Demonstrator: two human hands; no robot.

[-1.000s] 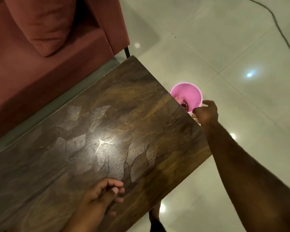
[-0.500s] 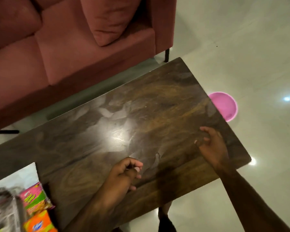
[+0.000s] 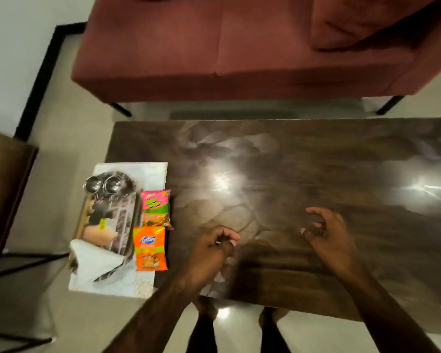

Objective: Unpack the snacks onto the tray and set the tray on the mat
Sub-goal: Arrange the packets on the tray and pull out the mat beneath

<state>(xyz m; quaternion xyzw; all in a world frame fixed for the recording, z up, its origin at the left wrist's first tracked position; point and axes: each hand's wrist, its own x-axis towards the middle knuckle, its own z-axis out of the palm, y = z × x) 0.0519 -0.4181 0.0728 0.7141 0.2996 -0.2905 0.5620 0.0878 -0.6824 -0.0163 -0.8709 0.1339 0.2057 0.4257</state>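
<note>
Dark wooden tabletop (image 3: 303, 154) lay under both empty, loosely curled hands, left hand (image 3: 209, 253) nearest two unopened snack packets (image 3: 154, 229) beside the tray (image 3: 107, 225), probably the next reach.

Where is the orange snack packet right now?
The orange packet lies at the left end of the table, just below the pink packet and right beside the steel tray, to the left of the left hand.

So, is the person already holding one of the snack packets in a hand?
No, both snack packets, pink and orange, lie beside the tray, while the left hand and right hand are empty above the table.
</note>
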